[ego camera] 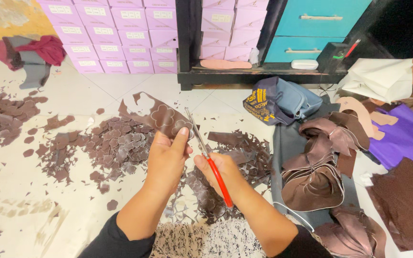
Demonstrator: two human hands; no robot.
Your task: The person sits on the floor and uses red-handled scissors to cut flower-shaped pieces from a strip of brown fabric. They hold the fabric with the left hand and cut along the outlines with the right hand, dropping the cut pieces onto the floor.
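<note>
The left hand (167, 157) pinches one flat brown leather sheet (156, 114) drawn with flower shapes, held up over the white floor (20, 191). The right hand (221, 174) is curled tight around one pair of red-handled scissors (206, 155), blades touching the sheet's edge.

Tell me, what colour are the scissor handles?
Red. The scissors' handles show best in the head view, in the right hand.

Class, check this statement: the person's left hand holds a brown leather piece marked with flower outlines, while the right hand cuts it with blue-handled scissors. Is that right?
Not quite. The head view shows the scissors in the right hand have red handles, not blue. The left hand does hold the brown leather piece with flower outlines.
</note>
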